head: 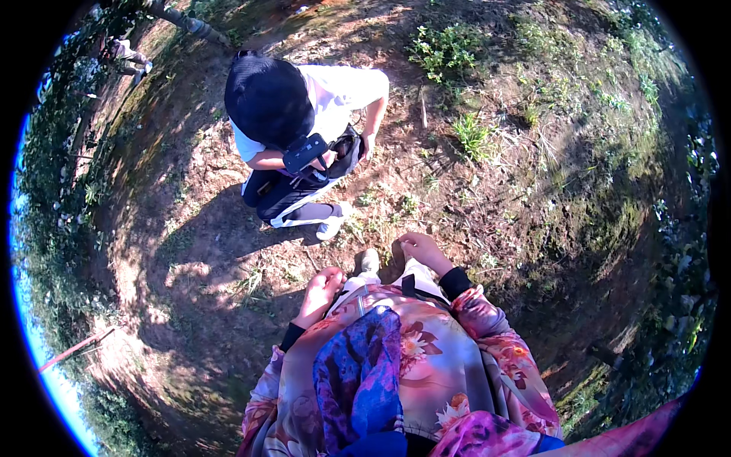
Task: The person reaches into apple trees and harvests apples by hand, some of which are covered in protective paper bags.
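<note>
My left hand (321,292) hangs beside my left thigh, its fingers loosely curled. Near my right knee, my right hand (424,251) is half curled over the light trousers (418,271). No object shows in either hand, but the insides of both are turned away or hidden. A floral-print jacket (425,365) with dark cuffs covers my arms and body. Down its front hangs a blue and purple scarf (365,365). One light shoe (370,261) shows on the soil below me.
Before me a person (337,91) in a white shirt and dark cap (268,100) crouches, with a black device (305,153) at their hands. Leafy weeds (445,51) and a grass tuft (473,136) grow to the right. A tree trunk (191,24) and another person (128,54) are far left.
</note>
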`<state>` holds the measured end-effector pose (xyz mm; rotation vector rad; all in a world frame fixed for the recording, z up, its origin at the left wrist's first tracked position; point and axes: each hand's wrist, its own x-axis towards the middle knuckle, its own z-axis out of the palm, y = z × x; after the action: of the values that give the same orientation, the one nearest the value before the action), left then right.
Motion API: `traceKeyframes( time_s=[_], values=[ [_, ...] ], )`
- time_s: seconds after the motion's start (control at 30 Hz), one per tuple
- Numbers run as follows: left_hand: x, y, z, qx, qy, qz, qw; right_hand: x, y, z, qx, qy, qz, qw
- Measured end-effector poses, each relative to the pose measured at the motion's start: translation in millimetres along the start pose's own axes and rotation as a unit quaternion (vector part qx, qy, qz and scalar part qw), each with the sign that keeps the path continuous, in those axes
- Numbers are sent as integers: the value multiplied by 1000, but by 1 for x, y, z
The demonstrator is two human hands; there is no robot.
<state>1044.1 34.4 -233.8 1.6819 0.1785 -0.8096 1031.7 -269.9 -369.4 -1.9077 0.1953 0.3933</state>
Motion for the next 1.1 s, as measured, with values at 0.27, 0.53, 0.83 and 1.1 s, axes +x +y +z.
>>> traceKeyframes(
  time_s=[0.27, 0.53, 0.83, 1.1],
  values=[
    [0, 4, 29, 30, 19, -19, 999, -14, 17, -33, 26, -35, 54, 998],
    [0, 14, 49, 20, 17, -53, 998, -6, 25, -40, -28, -44, 20, 998],
    [1, 15, 55, 25, 25, -50, 998, -3, 31, -48, -6, -45, 13, 999],
    [5, 9, 57, 35, 26, -56, 997, -9, 21, -56, 9, -43, 40, 998]
  ],
)
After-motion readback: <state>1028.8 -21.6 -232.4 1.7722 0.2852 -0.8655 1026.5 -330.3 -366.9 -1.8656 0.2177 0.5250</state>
